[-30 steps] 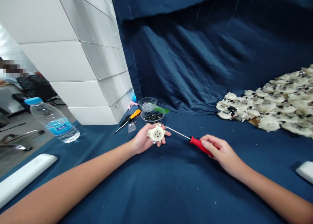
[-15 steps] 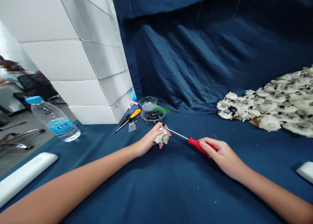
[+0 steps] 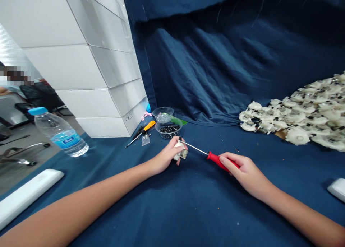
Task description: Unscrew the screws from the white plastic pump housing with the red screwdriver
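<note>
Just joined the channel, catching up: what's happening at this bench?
A person holds a small white plastic part edge-on in the left hand, above the blue cloth. The right hand grips a red-handled screwdriver, its tip set against the top of the part. Behind them sit two clear bowls, an orange-handled screwdriver and a water bottle. A heap of similar white parts lies at the right.

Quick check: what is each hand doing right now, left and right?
Left hand: closed around a small white plastic part.
Right hand: closed on the red-handled screwdriver, its tip at the part.
</note>
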### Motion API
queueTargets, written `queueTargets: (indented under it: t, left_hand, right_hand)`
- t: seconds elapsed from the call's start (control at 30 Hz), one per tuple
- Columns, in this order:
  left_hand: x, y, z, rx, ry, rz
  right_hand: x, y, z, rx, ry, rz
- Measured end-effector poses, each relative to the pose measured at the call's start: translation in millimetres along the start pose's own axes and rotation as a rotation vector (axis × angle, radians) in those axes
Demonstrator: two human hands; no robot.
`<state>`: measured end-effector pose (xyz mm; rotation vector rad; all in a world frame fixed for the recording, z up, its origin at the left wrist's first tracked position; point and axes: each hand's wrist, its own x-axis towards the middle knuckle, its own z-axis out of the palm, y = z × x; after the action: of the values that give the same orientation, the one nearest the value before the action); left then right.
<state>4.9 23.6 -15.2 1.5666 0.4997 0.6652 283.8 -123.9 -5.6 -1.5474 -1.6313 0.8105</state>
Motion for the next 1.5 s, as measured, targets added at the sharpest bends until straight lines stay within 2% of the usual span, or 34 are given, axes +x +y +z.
queueTargets:
  t: [0.17,0.8,1.03,1.27,1.5]
  left_hand:
    - [-5.9,8.5,3.7,0.035,-0.022,0.009]
    - [-8.6,12.6,8.0,0.129,0.009,-0.002]
    - [-18.9,24.9,13.4,0.393,-0.057,0.026]
    - [-9.9,16.6,8.6,0.218,0.043,0.017]
    - [-10.3,14.5,7.8,0.236,0.04,0.016]
  right_hand:
    - [-1.3,-0.2,0.0,0.01,0.004,0.006]
    - [-0.2,-0.8,-1.3,0.065,-0.013,0.026]
    - [2.8,-3.8,-3.0,0.114,-0.017,0.105]
    - [1.3,-5.7,-2.8,0.133,-0.027,0.108]
    - [1.1,-4.8,-2.0,0.118,-0.035,0.084]
